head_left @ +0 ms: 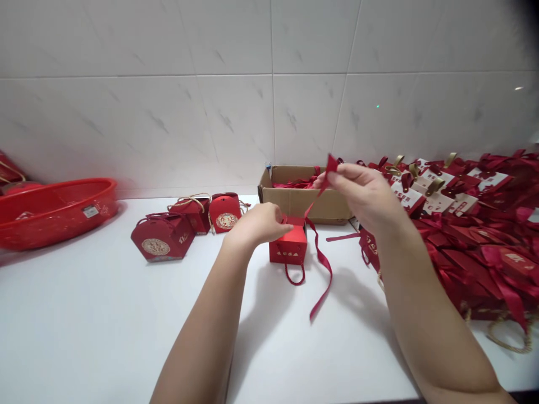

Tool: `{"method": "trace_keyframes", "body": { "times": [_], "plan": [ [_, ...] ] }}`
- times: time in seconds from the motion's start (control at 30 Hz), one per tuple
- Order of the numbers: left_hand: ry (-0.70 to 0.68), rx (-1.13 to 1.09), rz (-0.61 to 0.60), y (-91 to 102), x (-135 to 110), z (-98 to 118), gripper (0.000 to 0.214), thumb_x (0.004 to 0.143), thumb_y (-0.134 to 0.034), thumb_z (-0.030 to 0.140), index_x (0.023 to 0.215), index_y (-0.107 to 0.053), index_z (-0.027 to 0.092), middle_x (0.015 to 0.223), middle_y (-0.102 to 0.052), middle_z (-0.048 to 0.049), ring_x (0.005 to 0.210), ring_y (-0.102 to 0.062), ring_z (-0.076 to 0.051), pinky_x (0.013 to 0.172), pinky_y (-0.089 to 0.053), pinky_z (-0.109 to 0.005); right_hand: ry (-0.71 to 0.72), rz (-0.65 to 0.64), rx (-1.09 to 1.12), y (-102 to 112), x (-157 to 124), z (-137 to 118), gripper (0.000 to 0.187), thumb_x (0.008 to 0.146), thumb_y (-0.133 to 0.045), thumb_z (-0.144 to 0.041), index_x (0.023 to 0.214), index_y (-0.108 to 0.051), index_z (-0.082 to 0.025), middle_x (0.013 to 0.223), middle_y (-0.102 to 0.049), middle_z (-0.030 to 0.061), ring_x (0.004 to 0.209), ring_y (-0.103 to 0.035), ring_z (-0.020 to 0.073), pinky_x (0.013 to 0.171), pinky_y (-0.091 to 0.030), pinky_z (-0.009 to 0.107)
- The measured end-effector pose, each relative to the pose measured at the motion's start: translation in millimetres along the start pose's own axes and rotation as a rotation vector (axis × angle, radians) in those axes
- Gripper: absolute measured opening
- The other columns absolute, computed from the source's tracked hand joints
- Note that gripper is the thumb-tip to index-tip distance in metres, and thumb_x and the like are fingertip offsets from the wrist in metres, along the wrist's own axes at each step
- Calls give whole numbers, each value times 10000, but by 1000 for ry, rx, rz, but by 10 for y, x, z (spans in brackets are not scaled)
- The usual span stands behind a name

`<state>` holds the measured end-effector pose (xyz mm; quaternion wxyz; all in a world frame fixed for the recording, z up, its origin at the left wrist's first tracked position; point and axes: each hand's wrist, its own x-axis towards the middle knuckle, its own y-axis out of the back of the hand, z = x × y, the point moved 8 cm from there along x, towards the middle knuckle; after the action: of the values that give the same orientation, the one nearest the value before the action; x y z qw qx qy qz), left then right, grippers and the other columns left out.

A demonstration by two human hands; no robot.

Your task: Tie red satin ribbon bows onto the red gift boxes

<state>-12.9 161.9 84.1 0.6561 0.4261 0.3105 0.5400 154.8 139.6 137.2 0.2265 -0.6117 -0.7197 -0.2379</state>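
Observation:
A small red gift box stands on the white table in front of me. My left hand is closed, pinching the top of the box where a red ribbon crosses it. My right hand is raised to the right and pinches the ribbon's upper end, pulling it taut. The ribbon's other end trails down onto the table to the right of the box.
Three finished red gift boxes stand to the left. A red plastic basin lies at far left. A cardboard carton with ribbons sits behind the box. A heap of flat red boxes and ribbons fills the right side.

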Motion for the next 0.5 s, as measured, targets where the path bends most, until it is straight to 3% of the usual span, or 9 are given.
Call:
{"method": "trace_keyframes", "body": {
  "times": [0.13, 0.3, 0.4, 0.5],
  "plan": [
    [71, 89, -76, -120, 82, -133, 272, 617, -631, 438, 734, -588, 197, 837, -664, -101, 669, -615, -240, 444, -311, -261, 143, 176, 112, 245, -119, -356, 72, 793, -623, -289, 782, -690, -264, 809, -668, -12, 788, -627, 158, 838, -487, 363],
    [85, 70, -46, -93, 132, -205, 293, 635, -614, 464, 762, -607, 200, 845, -673, -86, 644, -606, -212, 462, -306, -258, 241, 325, 271, 483, -284, -648, 256, 861, -486, -220, 729, -698, -274, 825, -625, 3, 768, -593, 143, 798, -471, 324],
    [77, 58, -46, -95, 146, -204, 304, 614, -648, 447, 787, -622, 198, 863, -678, -81, 672, -611, -206, 484, -326, -250, 171, 326, 294, 475, -227, -542, 171, 832, -537, -239, 758, -687, -271, 753, -597, -2, 625, -534, 112, 722, -462, 306],
    [67, 45, -28, -82, 162, -184, 267, 618, -664, 383, 802, -638, 192, 846, -681, -86, 695, -622, -212, 500, -350, -253, 39, 262, 257, 346, -78, -213, 71, 754, -642, -307, 748, -660, -239, 737, -595, -23, 559, -503, 83, 663, -450, 285]
  ]
}}
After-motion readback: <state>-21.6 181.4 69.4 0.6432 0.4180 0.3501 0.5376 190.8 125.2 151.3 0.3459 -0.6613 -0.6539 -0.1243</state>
